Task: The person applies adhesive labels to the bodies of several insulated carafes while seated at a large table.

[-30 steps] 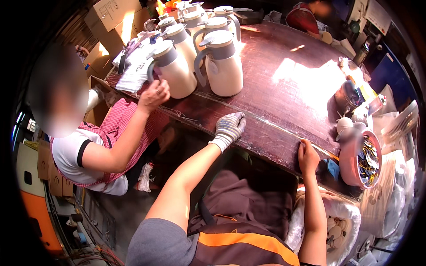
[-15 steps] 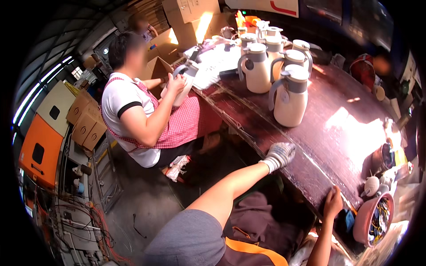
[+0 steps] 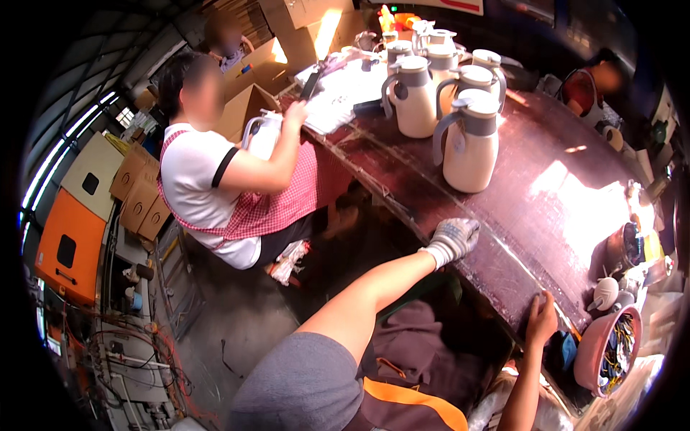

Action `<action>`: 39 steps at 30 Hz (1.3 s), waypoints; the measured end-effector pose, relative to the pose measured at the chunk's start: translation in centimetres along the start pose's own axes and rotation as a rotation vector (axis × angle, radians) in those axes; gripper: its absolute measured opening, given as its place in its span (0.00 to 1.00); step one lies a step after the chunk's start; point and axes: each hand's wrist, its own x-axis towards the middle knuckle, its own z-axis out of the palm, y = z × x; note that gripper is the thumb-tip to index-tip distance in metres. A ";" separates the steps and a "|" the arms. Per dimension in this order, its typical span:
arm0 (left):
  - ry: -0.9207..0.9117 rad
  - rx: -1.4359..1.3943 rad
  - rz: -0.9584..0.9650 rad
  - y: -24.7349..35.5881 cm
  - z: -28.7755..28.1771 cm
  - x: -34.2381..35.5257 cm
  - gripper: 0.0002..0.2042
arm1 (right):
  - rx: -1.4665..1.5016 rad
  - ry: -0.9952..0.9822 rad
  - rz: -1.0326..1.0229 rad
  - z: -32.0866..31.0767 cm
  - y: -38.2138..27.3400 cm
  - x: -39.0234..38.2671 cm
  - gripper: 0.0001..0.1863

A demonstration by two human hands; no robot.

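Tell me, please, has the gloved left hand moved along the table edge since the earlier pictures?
No: the gloved left hand rests on the table edge below the nearest cream jug, as before; only the camera swung.

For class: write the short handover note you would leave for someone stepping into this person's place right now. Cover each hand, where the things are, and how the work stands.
Left hand: in a knit glove, resting on the near edge of the dark table, holding nothing.
Right hand: bare, gripping the table's near edge lower down, holding nothing.
Things: a row of cream jugs stands upright mid-table, the nearest beyond the left hand and apart from it. A pink bowl of small parts sits right of the right hand.
Nearby: a seated co-worker holds another jug.
Neither hand is on a jug yet.
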 end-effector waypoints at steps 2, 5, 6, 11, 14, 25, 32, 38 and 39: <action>0.020 -0.026 0.048 0.0 -0.2 0.2 0.08 | 0.025 0.020 0.003 -0.6 -0.9 0.5 0.13; -0.010 -0.034 -0.019 0.4 -0.3 -0.4 0.08 | 0.017 0.014 0.015 -0.4 -0.4 0.0 0.12; -0.021 -0.034 -0.022 0.5 -0.4 -0.6 0.08 | 0.014 0.012 0.015 -0.3 -0.1 -0.3 0.12; -0.077 -0.051 -0.016 0.6 -0.2 -1.7 0.10 | 0.029 0.005 -0.001 -1.0 -0.2 -1.1 0.11; -0.067 -0.035 -0.027 0.6 0.2 -1.4 0.10 | 0.058 0.053 -0.047 -1.0 -0.2 -1.0 0.12; 0.067 -0.018 0.028 -0.2 0.3 -0.1 0.06 | 0.029 0.023 0.004 -0.2 -0.3 0.5 0.11; 0.004 -0.061 -0.006 0.9 -0.2 -1.2 0.08 | 0.557 0.164 0.087 -0.3 1.7 -1.8 0.09; -0.008 -0.042 -0.021 0.9 -0.7 -0.8 0.09 | 0.614 0.179 0.122 -0.8 0.6 -1.1 0.08; -0.022 -0.042 -0.035 0.6 -0.5 -1.0 0.09 | 0.606 0.185 0.095 -0.6 0.3 -1.0 0.08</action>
